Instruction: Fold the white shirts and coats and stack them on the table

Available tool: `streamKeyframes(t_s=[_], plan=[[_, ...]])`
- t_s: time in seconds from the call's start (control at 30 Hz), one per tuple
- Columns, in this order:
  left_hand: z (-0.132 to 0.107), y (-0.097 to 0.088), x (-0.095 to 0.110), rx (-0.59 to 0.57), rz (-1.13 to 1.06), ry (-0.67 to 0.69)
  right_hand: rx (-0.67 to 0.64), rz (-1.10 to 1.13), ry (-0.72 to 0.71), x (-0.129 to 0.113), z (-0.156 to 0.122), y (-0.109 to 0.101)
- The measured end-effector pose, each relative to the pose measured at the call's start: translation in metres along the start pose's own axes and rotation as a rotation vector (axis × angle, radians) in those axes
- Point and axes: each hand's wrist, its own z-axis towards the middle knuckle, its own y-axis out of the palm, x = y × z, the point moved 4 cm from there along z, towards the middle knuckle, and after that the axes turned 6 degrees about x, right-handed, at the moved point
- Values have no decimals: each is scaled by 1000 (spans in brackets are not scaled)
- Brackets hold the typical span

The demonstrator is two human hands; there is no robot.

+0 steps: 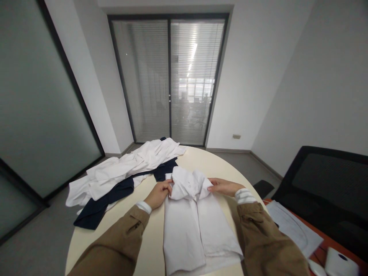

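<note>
While fingers (166, 186) pinch both sides, white shirt (184, 230) bunched between.

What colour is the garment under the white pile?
That garment is dark navy, shown in the head view.

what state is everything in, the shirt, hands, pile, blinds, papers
Left bare hand, gripping the shirt's bunched top end
Right bare hand, pinching the same bunched end
White cotton shirt, folded lengthwise, lying on the table, top bunched
Round cream table, bearing the clothes
Crumpled white garment, heaped loosely
Crumpled navy garment, partly under the white one
Slatted grey blinds, lowered behind glass
White paper sheets, lying flat
</note>
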Motion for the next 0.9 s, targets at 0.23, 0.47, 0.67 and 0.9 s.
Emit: streamKeyframes(t_s=[0.23,0.47,0.67,0.9], plan=[[-17,4,16,-9,59,-25,94,-7,-25,7,1,1],[-5,22,3,-3,150,31,12,-46,-82,1,2,7],[7,33,10,-27,285,260,39,-107,-1,14,-1,-1],[-5,25,20,50,255,292,121,-41,14,23,-5,-7]])
